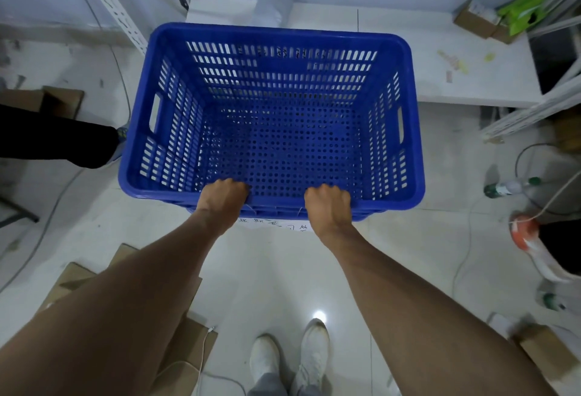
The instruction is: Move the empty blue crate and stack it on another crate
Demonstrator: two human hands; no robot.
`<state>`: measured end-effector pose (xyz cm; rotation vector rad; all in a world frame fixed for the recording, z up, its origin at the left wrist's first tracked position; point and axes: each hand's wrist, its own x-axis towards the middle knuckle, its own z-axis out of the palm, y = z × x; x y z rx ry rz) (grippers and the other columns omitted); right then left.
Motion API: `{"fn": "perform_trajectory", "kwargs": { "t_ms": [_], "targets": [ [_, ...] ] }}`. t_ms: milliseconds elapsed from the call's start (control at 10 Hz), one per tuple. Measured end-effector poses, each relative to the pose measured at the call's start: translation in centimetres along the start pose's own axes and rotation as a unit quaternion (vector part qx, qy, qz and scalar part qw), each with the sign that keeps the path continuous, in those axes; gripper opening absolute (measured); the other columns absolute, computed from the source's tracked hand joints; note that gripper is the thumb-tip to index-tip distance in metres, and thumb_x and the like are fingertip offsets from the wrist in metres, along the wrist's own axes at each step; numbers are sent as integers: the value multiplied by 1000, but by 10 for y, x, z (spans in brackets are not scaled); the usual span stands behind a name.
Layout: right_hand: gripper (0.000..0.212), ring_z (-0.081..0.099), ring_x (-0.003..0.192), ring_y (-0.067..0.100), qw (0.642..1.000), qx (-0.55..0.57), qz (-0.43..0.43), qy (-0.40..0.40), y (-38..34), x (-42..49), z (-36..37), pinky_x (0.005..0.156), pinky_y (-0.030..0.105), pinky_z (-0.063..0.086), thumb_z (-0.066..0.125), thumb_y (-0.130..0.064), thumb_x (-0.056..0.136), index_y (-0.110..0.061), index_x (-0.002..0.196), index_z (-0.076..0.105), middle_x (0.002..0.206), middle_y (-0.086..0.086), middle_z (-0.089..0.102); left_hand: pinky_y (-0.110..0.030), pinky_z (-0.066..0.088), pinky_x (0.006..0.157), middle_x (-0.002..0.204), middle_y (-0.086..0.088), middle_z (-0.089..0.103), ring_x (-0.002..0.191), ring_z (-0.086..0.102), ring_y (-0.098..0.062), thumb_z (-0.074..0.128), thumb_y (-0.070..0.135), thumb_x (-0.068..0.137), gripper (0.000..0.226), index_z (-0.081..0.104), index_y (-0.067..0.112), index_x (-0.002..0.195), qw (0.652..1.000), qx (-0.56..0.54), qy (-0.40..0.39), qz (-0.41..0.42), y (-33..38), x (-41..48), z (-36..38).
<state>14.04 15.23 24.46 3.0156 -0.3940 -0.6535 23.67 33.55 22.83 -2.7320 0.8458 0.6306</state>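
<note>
An empty blue perforated crate (270, 37) fills the middle of the head view, seen from above with its open top toward me. My left hand (224, 199) and my right hand (328, 204) both grip its near long rim, fingers curled over the edge. Under that near rim, blue ribbed edges of another crate (276, 211) show, with a white handwritten label (273, 226) below them. Whether the held crate rests on it or hangs above it, I cannot tell.
Flattened cardboard (185, 339) lies on the tiled floor at lower left, a box (545, 353) at lower right. A white low platform (471, 81) and metal shelf uprights (107, 2) stand behind the crate. Bottles (506, 188) and cables lie right. Another person's leg (53, 141) is left.
</note>
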Motion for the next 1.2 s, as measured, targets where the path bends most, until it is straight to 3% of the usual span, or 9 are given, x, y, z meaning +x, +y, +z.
{"fn": "perform_trajectory", "kwargs": {
  "t_ms": [200, 400, 600, 700, 800, 1000, 1100, 1200],
  "targets": [
    [30, 49, 64, 19, 1000, 19, 5, -2, 1, 0, -1, 59, 32, 37, 65, 7, 81, -18, 74, 50, 65, -2, 48, -40, 58, 74, 95, -1, 71, 88, 69, -28, 60, 5, 89, 28, 70, 24, 106, 999, 0, -28, -15, 3, 5, -2],
    [44, 47, 58, 18, 999, 32, -10, -20, 4, 2, 1, 55, 30, 37, 64, 11, 77, -18, 60, 35, 54, -3, 36, -37, 58, 73, 93, 4, 69, 85, 67, -22, 59, 39, 79, 31, 69, 31, 107, 995, -18, -94, 37, -6, 17, -10],
    [29, 47, 56, 18, 999, 28, -17, -32, 4, 6, 1, 55, 31, 36, 64, 4, 81, -18, 68, 50, 53, -3, 36, -38, 62, 70, 81, 15, 68, 75, 68, -15, 38, 77, 72, 59, 68, 38, 103, 998, -56, -25, 33, -14, 22, 13],
    [39, 48, 56, 18, 999, 28, -15, -38, 4, 8, 2, 55, 31, 37, 64, 1, 82, -19, 59, 40, 52, -4, 37, -36, 62, 68, 78, 17, 68, 72, 67, -14, 31, 87, 71, 68, 67, 38, 102, 997, -68, -2, 28, -18, 24, 17],
    [43, 47, 54, 17, 999, 29, -16, -41, 5, 10, 1, 54, 30, 36, 66, 1, 80, -19, 57, 36, 51, -4, 38, -37, 62, 68, 77, 15, 68, 71, 67, -15, 35, 82, 74, 63, 68, 36, 100, 997, -73, -2, 19, -13, 19, 10],
    [25, 48, 54, 17, 998, 30, -16, -54, 5, 10, 0, 55, 29, 36, 67, -1, 80, -19, 68, 54, 51, -4, 36, -35, 61, 66, 78, 14, 69, 72, 67, -16, 45, 75, 80, 53, 71, 35, 103, 997, -75, 4, 18, -11, 16, 3],
    [24, 48, 54, 17, 998, 44, -16, -40, 6, 12, 3, 54, 28, 37, 66, -2, 83, -19, 69, 55, 52, -4, 42, -35, 62, 63, 75, 14, 68, 69, 67, -16, 47, 74, 79, 52, 70, 33, 101, 997, -75, 18, 18, -10, 17, 2],
    [14, 56, 63, 16, 994, 105, -23, -35, 9, 14, 7, 59, 28, 47, 77, -15, 82, -19, 78, 64, 68, -3, 62, -31, 61, 59, 70, 16, 65, 63, 65, -11, 48, 73, 79, 50, 69, 32, 99, 996, -83, 24, 21, -13, 17, 8]
  ]
}}
